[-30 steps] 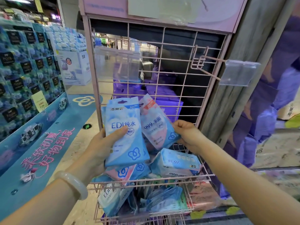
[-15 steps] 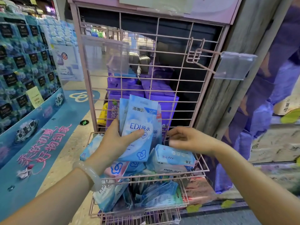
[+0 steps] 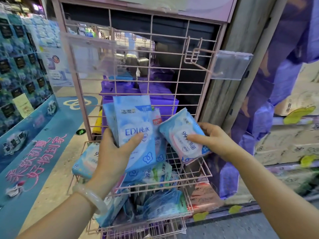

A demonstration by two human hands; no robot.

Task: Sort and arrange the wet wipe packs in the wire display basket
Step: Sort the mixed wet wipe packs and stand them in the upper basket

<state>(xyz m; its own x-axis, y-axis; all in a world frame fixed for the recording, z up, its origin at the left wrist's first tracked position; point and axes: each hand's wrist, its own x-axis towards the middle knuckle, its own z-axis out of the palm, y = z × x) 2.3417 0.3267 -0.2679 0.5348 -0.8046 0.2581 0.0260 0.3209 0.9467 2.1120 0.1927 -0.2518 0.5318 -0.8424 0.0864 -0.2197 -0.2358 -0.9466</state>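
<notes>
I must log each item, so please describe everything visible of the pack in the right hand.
The pack is a soft, plastic-looking pouch, light blue with a pink-edged white label printed "99" and some characters. It looks sealed and full, tilted, held above the right part of the basket. The right hand has it in its grip, thumb on the front. It lies close to the left-hand packs; contact is unclear.
</notes>
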